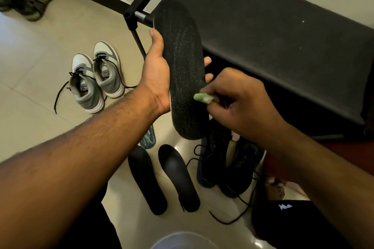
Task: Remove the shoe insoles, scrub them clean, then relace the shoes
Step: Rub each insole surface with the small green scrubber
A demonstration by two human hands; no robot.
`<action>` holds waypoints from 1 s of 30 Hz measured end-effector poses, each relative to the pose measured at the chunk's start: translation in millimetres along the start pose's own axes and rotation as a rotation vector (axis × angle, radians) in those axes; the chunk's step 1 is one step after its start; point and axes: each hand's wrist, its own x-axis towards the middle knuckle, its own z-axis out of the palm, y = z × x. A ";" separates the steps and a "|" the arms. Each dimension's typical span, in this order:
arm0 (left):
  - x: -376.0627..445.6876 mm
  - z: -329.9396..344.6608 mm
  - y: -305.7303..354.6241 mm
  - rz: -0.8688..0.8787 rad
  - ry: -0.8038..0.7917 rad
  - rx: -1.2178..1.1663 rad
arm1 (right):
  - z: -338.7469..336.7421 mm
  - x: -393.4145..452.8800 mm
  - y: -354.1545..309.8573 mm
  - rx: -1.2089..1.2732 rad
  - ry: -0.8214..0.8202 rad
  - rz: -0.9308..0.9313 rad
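Left hand [156, 70] grips the raised insole [183, 70]; right hand [238, 100] pinches a green scrubber [203, 98] against it. Scrubbing underway; two insoles [162, 178] wait at six o'clock, black shoes [226, 163] unlaced.

Dim, warm indoor light is seen throughout; the floor tiles [36, 62] are lit brightest at the left of the frame, with soft glare at the lower centre; deep shadow is held at the right; straight lines are bowed near the edges; the green scrubber [203, 98] is smeared by motion blur.
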 end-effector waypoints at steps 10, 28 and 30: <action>3.0 -8.7 6.8 0.068 0.072 0.015 | 6.7 -3.2 -3.9 0.015 -0.110 -0.090; -2.6 -8.2 11.0 0.128 0.077 0.053 | 3.7 -4.2 -3.3 0.050 -0.253 -0.161; -3.2 -6.2 5.9 0.106 0.072 0.084 | 4.7 -4.7 -3.9 -0.004 -0.260 -0.186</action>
